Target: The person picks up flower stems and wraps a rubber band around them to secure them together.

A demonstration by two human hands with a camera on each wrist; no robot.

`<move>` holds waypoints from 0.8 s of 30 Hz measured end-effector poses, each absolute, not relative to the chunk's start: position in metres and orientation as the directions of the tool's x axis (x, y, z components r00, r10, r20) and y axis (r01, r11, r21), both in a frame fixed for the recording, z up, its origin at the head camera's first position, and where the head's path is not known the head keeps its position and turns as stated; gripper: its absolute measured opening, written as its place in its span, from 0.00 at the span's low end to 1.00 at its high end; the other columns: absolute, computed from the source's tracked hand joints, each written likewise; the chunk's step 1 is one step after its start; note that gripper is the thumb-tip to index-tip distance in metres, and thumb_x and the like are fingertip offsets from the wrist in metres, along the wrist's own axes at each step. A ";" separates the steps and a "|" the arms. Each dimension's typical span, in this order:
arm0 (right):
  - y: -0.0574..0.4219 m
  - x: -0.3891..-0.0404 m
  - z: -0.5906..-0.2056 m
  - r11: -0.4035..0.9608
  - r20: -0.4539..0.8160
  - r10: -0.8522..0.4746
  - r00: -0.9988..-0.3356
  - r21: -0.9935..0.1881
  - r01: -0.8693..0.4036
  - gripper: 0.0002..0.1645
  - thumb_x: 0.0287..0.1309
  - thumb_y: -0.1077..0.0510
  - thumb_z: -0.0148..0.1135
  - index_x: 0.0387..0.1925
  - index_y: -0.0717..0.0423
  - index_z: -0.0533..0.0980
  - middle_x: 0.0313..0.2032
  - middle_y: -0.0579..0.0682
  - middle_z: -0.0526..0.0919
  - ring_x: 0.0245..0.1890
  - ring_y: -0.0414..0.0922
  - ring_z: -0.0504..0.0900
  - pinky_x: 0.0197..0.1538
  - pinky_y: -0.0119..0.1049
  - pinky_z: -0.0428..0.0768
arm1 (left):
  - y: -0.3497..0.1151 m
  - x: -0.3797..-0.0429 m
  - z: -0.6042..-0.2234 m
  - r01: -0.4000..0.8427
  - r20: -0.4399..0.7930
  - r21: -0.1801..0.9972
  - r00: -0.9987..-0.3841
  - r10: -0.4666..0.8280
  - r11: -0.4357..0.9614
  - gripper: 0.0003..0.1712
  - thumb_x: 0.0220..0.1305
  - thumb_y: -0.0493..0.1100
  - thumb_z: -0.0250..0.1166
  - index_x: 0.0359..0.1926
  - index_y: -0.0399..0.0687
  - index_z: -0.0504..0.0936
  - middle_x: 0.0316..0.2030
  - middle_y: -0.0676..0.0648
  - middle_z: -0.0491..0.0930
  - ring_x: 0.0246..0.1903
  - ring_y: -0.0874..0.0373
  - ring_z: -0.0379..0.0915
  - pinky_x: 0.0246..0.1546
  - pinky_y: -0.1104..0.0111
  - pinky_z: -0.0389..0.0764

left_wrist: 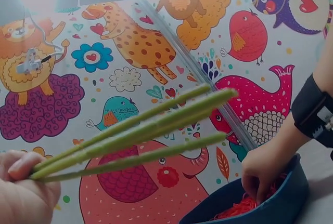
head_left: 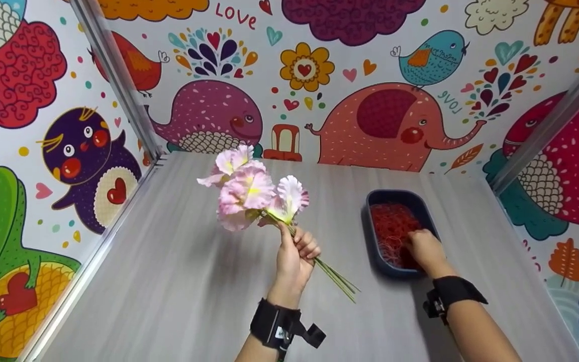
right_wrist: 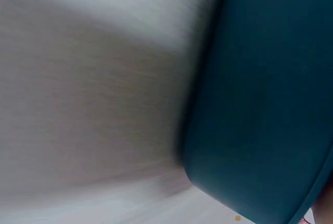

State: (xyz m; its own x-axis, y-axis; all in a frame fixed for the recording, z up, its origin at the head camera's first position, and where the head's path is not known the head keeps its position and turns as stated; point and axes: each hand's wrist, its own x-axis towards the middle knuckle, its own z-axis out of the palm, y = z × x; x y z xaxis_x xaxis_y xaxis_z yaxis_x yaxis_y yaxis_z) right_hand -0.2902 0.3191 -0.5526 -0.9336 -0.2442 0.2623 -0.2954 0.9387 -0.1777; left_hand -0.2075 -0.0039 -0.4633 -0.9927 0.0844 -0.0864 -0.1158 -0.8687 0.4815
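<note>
My left hand [head_left: 297,256] grips the thin green stems [head_left: 337,279] of a bunch of pink-and-white flowers [head_left: 249,193]. The blooms have yellow centres and lean to the upper left, above the table. Stem ends [left_wrist: 156,125] stick out past the fist in the left wrist view. My right hand [head_left: 426,251] reaches into a dark blue tub [head_left: 370,236] holding red stringy shreds [head_left: 395,226]. In the left wrist view the right hand [left_wrist: 270,169] points its fingers down into the tub, and the fingertips are hidden. The right wrist view shows mostly the tub's outer wall [right_wrist: 260,99].
A grey wood-grain table [head_left: 179,281] lies under everything. Printed cartoon walls [head_left: 294,115] enclose it at the back and both sides, with metal corner posts [head_left: 118,75]. Each wrist wears a black strap [head_left: 274,324].
</note>
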 end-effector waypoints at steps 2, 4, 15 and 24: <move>0.320 -0.289 -0.552 0.937 0.276 -0.235 -0.932 -0.192 -0.293 0.06 0.50 0.66 0.69 0.24 0.64 0.79 0.25 0.61 0.81 0.32 0.60 0.78 0.38 0.53 0.79 | -0.003 -0.205 -0.463 -0.112 -0.102 0.518 -0.992 0.069 -0.848 0.32 0.70 0.65 0.27 0.17 0.52 0.57 0.14 0.55 0.51 0.13 0.67 0.49 0.20 0.75 0.51; 0.321 -0.288 -0.551 0.937 0.281 -0.223 -0.933 -0.202 -0.285 0.05 0.51 0.65 0.69 0.26 0.64 0.80 0.27 0.61 0.82 0.33 0.61 0.78 0.39 0.53 0.79 | -0.002 -0.203 -0.463 -0.115 -0.123 0.548 -0.991 0.056 -0.828 0.32 0.71 0.64 0.27 0.17 0.52 0.57 0.15 0.55 0.51 0.14 0.66 0.49 0.20 0.75 0.52; 0.324 -0.287 -0.527 0.896 0.361 -0.145 -0.921 -0.346 -0.277 0.06 0.55 0.65 0.67 0.31 0.67 0.80 0.30 0.64 0.81 0.35 0.62 0.78 0.42 0.55 0.77 | -0.003 -0.203 -0.466 -0.161 -0.205 0.520 -0.977 0.061 -0.839 0.32 0.73 0.64 0.27 0.18 0.53 0.58 0.15 0.56 0.53 0.15 0.66 0.49 0.21 0.76 0.55; 0.314 -0.275 -0.489 0.858 0.471 -0.011 -0.882 -0.449 -0.250 0.07 0.57 0.62 0.68 0.31 0.65 0.82 0.32 0.64 0.84 0.38 0.62 0.79 0.44 0.56 0.75 | -0.008 -0.199 -0.463 -0.155 -0.228 0.498 -0.973 0.044 -0.853 0.31 0.73 0.63 0.27 0.19 0.53 0.57 0.15 0.56 0.53 0.16 0.66 0.49 0.21 0.76 0.56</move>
